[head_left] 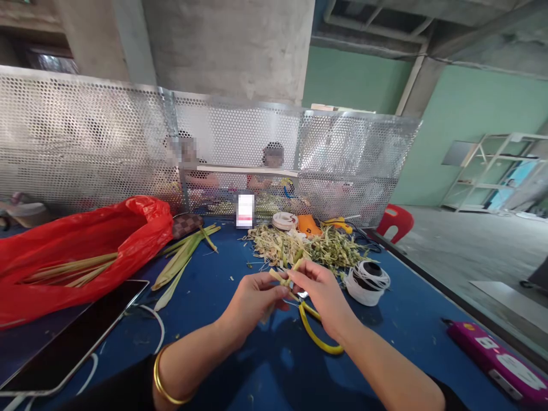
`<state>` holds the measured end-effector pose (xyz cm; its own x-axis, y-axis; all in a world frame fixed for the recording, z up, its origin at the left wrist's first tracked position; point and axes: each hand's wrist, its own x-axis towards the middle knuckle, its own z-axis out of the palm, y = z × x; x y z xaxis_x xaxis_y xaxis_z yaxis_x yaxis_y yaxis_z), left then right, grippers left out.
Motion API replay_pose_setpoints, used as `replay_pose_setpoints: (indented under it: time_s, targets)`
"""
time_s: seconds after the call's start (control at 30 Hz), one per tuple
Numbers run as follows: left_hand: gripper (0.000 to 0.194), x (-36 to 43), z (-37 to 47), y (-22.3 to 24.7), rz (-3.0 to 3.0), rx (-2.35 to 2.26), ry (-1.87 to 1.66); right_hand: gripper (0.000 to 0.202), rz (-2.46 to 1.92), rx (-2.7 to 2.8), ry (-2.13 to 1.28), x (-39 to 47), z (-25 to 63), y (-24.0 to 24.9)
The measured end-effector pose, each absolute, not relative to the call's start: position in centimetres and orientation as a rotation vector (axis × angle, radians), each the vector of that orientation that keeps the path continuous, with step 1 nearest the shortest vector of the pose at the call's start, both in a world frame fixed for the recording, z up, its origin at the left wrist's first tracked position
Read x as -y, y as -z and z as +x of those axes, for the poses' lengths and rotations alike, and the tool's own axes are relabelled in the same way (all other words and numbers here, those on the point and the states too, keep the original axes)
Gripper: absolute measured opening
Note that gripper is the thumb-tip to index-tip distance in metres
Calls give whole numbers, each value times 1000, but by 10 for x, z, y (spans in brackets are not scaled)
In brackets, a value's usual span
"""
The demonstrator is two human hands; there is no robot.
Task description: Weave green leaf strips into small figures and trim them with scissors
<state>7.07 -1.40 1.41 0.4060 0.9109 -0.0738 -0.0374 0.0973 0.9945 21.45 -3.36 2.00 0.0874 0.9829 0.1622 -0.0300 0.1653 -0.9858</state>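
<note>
Over the blue table, my left hand (pixel 254 294) pinches a pale yellow-green leaf strip (pixel 278 276) between thumb and fingers. My right hand (pixel 319 288) grips the same strip from the other side, and the two hands nearly meet. The strip looks folded or crossed where the fingertips meet; part of it is hidden by them. Beneath my right hand lie yellow-handled scissors (pixel 322 343), partly covered. Just beyond the hands spreads a heap of leaf scraps (pixel 278 242). To the right stands a spool of white cord (pixel 367 288).
At left are a red plastic bag (pixel 141 228) holding long dry stalks, loose leaves (pixel 182 265) and a tablet (pixel 81 328) with a white cable. A lit phone (pixel 245 211) leans against the perforated metal screen (pixel 237 134). A purple box (pixel 496 359) lies right. People sit behind the screen.
</note>
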Motion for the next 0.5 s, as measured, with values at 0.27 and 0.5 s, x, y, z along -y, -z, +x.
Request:
replay_pose_setpoints:
  time_s: [0.27,0.5]
  targets:
    - [29,15,68,-19,1151,-880,-763,21,-1111,1216,-1031,32,218,-18]
    - [23,15,75,-9,1132,-904,-902,26,-1121,1048,-1048,31,213,-10]
